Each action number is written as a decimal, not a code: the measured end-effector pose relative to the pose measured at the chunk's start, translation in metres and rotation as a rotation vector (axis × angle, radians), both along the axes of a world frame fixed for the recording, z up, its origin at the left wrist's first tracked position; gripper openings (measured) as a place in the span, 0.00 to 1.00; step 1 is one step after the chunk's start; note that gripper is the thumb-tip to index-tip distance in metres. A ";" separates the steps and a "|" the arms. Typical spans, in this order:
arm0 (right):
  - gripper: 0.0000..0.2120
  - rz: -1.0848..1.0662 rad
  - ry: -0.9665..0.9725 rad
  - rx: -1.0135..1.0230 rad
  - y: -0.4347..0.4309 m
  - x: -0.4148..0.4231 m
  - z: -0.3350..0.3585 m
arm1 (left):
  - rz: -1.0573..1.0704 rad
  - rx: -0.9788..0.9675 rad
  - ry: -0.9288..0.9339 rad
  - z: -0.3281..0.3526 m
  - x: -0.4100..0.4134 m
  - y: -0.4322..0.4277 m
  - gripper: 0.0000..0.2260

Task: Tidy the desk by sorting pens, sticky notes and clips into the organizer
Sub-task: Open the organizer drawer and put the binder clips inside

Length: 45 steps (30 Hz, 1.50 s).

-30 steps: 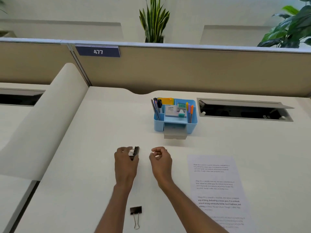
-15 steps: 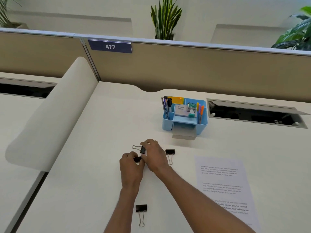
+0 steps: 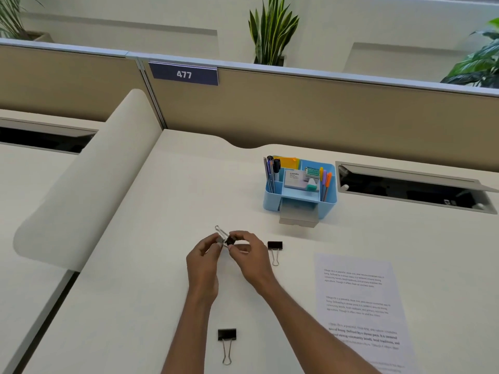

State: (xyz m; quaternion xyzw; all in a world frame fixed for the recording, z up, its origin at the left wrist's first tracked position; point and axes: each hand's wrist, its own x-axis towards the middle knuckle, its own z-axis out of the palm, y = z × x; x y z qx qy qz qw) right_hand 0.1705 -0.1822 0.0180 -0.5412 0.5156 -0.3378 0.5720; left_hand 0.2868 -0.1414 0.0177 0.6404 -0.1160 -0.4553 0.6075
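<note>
Left side: a rounded cream divider (image 3: 81, 184) runs along the left edge of the bench (image 3: 162, 306); behind it a tan partition carries a dark plate (image 3: 183, 74) with the number 477
Left hand (image 3: 204, 261): raised a little over the bench; fingers curled, the tips pinching the wire handles of the held binder clip (image 3: 226, 240)
Held binder clip: black body and silver handles, between the two hands, lifted off the bench (one handle sticks up to the left)
Right hand (image 3: 248, 256): thumb and forefinger closed on the black body of the same clip; the other fingers are bent
Near clip (image 3: 226, 336): a black binder clip flat on the bench below the hands, handles pointing toward the person; well apart from the hands
Middle clip (image 3: 275, 247): another black binder clip flat on the bench, just beside the right hand, not touching it
Organizer (image 3: 272, 203): light blue, farther back and to the right; pens (image 3: 271, 171) stand in its left compartment; yellow sticky notes (image 3: 289, 163) at the back; coloured pens (image 3: 325, 182) at its right
Right side: a printed sheet (image 3: 361, 306) lies flat on the bench; an open cable slot (image 3: 413, 187) sits beside the organizer
</note>
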 end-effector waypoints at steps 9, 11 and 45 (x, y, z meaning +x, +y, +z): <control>0.17 0.058 0.032 -0.153 0.009 -0.014 0.010 | 0.137 -0.128 0.265 0.001 -0.013 -0.002 0.06; 0.17 0.012 -0.007 -0.116 0.009 -0.019 0.016 | 0.135 -0.138 0.271 0.005 -0.019 -0.004 0.08; 0.09 -0.091 0.991 -0.395 -0.104 -0.118 0.058 | -0.062 0.159 0.237 0.041 -0.136 -0.101 0.12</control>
